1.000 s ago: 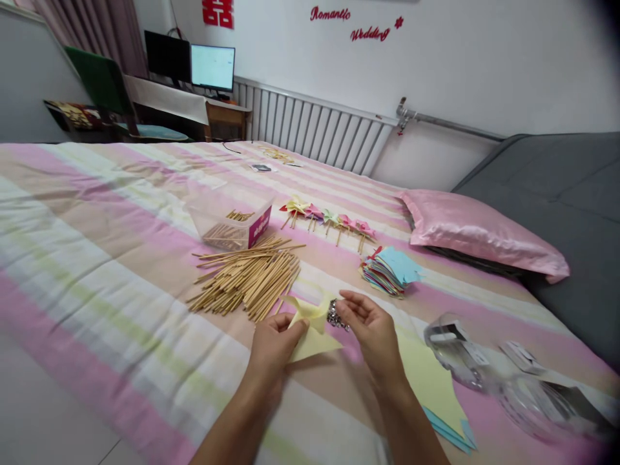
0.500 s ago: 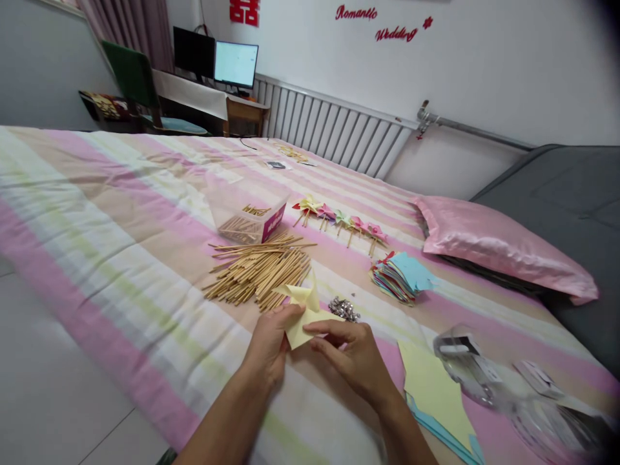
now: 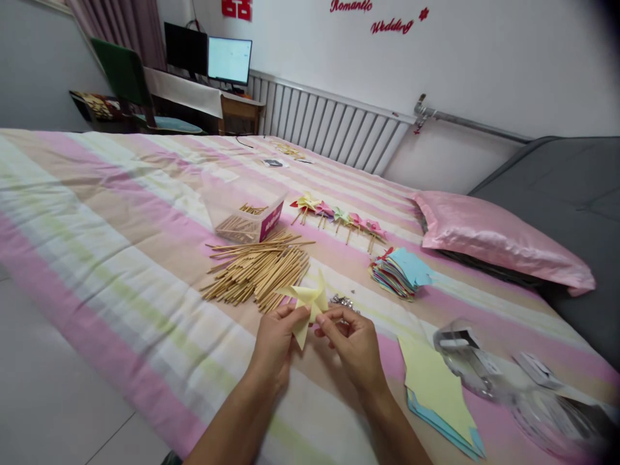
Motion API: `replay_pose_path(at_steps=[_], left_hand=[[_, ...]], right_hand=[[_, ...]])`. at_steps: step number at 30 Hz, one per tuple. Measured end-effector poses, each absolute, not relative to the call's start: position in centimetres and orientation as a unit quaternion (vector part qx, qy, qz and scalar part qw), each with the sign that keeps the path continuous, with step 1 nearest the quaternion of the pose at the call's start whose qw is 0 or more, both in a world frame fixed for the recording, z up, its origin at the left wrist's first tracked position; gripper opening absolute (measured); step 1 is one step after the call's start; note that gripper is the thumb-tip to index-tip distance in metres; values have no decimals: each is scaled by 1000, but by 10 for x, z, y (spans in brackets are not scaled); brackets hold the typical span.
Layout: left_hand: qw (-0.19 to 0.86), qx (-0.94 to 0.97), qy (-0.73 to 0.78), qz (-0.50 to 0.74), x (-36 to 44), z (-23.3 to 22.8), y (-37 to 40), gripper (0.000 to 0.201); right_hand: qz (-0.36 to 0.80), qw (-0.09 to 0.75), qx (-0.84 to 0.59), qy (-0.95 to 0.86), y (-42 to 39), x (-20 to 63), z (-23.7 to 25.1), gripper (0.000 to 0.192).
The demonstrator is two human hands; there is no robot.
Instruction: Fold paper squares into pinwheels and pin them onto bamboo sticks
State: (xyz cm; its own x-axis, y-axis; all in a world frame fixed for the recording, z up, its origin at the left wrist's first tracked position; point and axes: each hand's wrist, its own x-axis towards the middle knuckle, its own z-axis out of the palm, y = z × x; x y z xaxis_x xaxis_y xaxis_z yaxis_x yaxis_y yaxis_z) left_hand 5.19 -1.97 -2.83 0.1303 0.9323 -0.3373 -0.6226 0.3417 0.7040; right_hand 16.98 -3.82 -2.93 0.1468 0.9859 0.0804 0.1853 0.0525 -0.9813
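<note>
Between my two hands is a yellow paper pinwheel (image 3: 310, 298), its blades folded in toward the middle. My left hand (image 3: 277, 339) pinches it from the left with the thumb on top. From the right, my right hand (image 3: 352, 339) grips it between thumb and fingers near the centre. Just beyond the paper lies a heap of thin wooden sticks (image 3: 261, 271). A small pile of silvery metal pieces (image 3: 345, 301) sits behind my right hand, partly covered by it.
A clear plastic box (image 3: 247, 216) holds more sticks. Finished pinwheels (image 3: 339, 216) lie in a row behind. A stack of coloured paper (image 3: 400, 274), yellow and blue sheets (image 3: 436, 387), clear packaging (image 3: 465, 355) and a pink pillow (image 3: 498, 239) are to the right on the striped bed.
My right hand has brought another corner of the yellow paper in to the centre, so it now has a pinwheel shape. The view has shifted slightly.
</note>
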Motion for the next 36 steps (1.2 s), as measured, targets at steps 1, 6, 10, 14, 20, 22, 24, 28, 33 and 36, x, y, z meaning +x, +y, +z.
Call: replay_pose_path(at_steps=[1, 6, 10, 14, 20, 22, 24, 28, 33, 36], left_hand=[[722, 205, 383, 538, 52, -28, -20, 16], [710, 230, 382, 544, 53, -30, -20, 16], [697, 248, 389, 549, 54, -33, -21, 17], [685, 264, 416, 537, 54, -33, -21, 21], [661, 296, 423, 545, 54, -29, -21, 22], [654, 307, 428, 542, 54, -27, -22, 22], [652, 316, 430, 539, 54, -26, -22, 22], [646, 325, 439, 533, 53, -25, -22, 22], [625, 344, 455, 532, 53, -29, -20, 22], [596, 347, 485, 537, 51, -32, -17, 21]], right_hand=[[392, 505, -569, -518, -38, 170, -30, 20], [382, 513, -586, -497, -37, 170, -30, 18], [373, 517, -590, -495, -36, 171, -30, 18], [364, 510, -591, -509, -35, 173, -31, 18], [361, 494, -596, -519, -33, 179, -33, 24], [356, 491, -595, -527, -32, 180, -33, 24], [353, 490, -589, -536, -31, 182, -33, 24], [352, 485, -587, -545, -31, 184, -35, 24], [363, 471, -592, -544, -34, 182, -31, 25], [392, 456, -569, -560, -35, 191, -22, 25]])
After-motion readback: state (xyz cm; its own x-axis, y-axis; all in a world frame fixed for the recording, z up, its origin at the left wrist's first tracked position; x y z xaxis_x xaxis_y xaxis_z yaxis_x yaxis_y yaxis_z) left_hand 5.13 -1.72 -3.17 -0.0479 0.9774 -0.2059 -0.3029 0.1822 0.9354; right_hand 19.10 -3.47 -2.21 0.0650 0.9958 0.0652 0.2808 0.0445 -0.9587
